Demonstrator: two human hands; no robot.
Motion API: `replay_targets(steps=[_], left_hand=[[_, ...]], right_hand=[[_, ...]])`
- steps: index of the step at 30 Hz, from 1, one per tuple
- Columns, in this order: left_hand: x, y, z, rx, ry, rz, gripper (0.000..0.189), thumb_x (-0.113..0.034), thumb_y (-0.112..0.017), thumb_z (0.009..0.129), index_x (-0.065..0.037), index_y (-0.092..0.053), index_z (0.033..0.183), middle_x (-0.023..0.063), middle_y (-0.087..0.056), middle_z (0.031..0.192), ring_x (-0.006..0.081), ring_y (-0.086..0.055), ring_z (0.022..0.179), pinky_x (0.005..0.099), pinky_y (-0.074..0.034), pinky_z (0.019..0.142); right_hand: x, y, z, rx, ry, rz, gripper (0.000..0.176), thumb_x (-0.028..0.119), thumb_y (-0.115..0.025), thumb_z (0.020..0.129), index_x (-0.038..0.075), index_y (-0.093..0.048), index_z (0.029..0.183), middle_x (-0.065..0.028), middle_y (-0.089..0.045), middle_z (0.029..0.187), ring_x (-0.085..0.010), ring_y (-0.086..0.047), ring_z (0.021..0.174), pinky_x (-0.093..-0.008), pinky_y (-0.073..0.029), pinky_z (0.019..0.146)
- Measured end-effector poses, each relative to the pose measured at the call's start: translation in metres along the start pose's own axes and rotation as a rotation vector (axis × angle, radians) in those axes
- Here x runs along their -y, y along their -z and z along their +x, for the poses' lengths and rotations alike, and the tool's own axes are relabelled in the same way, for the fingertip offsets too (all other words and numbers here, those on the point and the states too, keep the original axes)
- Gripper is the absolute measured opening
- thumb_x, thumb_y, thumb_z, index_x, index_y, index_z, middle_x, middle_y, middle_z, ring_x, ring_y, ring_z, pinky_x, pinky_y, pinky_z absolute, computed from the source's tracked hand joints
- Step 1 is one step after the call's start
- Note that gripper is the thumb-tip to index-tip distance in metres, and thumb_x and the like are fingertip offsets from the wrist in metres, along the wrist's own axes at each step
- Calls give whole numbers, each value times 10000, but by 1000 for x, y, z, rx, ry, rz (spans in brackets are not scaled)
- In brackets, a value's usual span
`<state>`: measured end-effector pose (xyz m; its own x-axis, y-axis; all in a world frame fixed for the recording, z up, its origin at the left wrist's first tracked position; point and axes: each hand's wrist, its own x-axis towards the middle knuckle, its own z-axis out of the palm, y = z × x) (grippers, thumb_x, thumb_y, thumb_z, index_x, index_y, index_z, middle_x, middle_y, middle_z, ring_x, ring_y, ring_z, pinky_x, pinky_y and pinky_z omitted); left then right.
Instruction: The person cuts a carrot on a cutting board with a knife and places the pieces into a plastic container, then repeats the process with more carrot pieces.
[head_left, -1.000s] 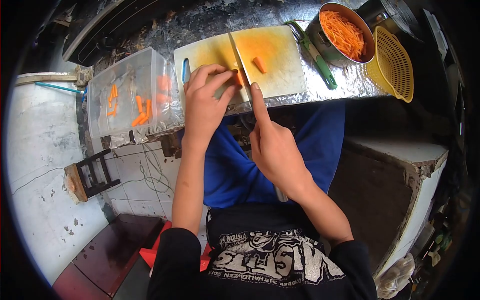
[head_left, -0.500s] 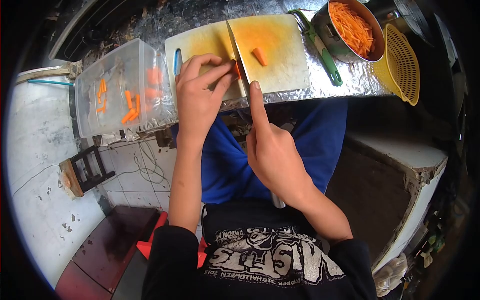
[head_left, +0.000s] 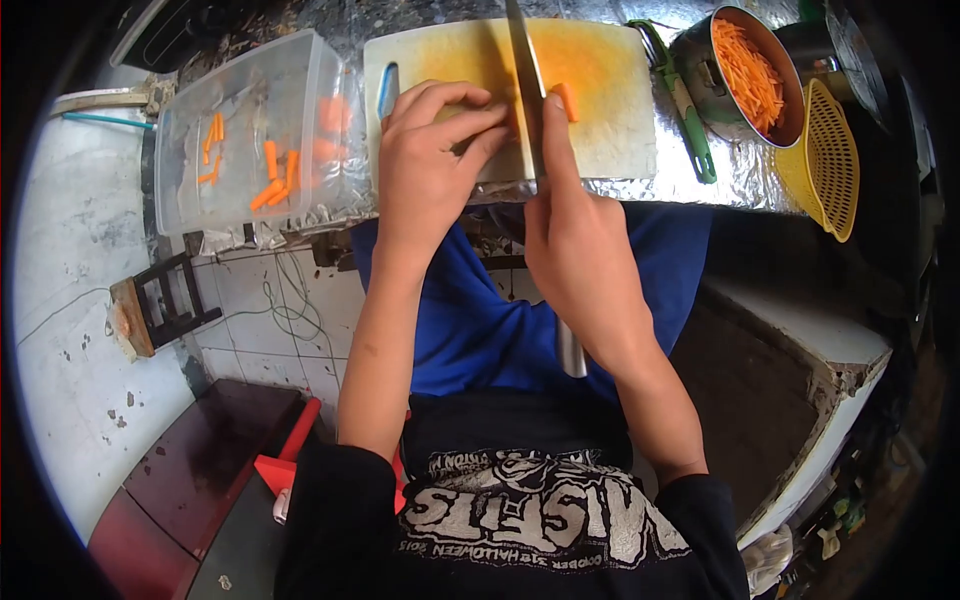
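Observation:
My left hand (head_left: 430, 165) rests over the stained white cutting board (head_left: 600, 150), its thumb and fingers closed on a carrot piece, of which only a thin orange sliver shows beside the blade. My right hand (head_left: 590, 265) grips a long knife (head_left: 526, 85), index finger stretched along the blade. The knife's metal handle (head_left: 571, 350) sticks out below that palm. The blade stands on edge across the board, right against my left fingertips. Just right of the blade lies a loose carrot chunk (head_left: 566, 102), close to my right index fingertip.
Left of the board, a clear plastic container (head_left: 235, 150) holds several carrot pieces. To the right are a green-handled peeler (head_left: 690, 125), a metal pot (head_left: 715, 95) of shredded carrot (head_left: 748, 75) and a yellow strainer (head_left: 830, 165). Foil (head_left: 740, 185) covers the counter's front edge.
My right hand and the knife have slid forward over the board, bringing my index fingertip up beside the loose chunk. My left hand keeps its pinch. The whole view has shifted slightly.

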<state>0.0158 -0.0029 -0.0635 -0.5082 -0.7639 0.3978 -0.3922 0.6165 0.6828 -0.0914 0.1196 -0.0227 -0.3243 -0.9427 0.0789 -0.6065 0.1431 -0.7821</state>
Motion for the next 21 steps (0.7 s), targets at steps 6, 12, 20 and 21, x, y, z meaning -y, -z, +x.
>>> replay_targets(steps=[6,12,20,21], left_hand=[[1,0,0,19,-19,2,163,-145,-812,765,-122,-810,926,0,-702,1019,234,-622,1026,368,-467,899],[2,2,-1,48,-20,12,126,-152,-795,780,-140,-807,904,-12,-689,1050,226,-602,1066,380,-429,921],[6,0,-1,61,-28,21,124,-138,-791,782,-127,-806,905,-10,-689,1065,240,-592,1104,390,-426,951],[7,1,-1,61,-20,21,124,-138,-791,782,-127,-806,905,-10,-689,1065,240,-592,1104,390,-426,951]], right_hand=[[11,5,-13,67,-66,-12,771,-47,-554,885,-95,-168,1550,-241,-604,622,-411,-640,562,-496,-510,552],[13,0,-19,38,-98,-16,770,-104,-519,890,4,-209,1586,-236,-595,641,-415,-648,595,-436,-508,576],[21,2,-36,96,-148,-44,792,-120,-516,883,0,-188,1593,-218,-585,641,-387,-639,567,-431,-498,556],[22,3,-37,110,-160,-34,795,-122,-515,881,-1,-184,1594,-217,-583,639,-385,-635,561,-435,-495,553]])
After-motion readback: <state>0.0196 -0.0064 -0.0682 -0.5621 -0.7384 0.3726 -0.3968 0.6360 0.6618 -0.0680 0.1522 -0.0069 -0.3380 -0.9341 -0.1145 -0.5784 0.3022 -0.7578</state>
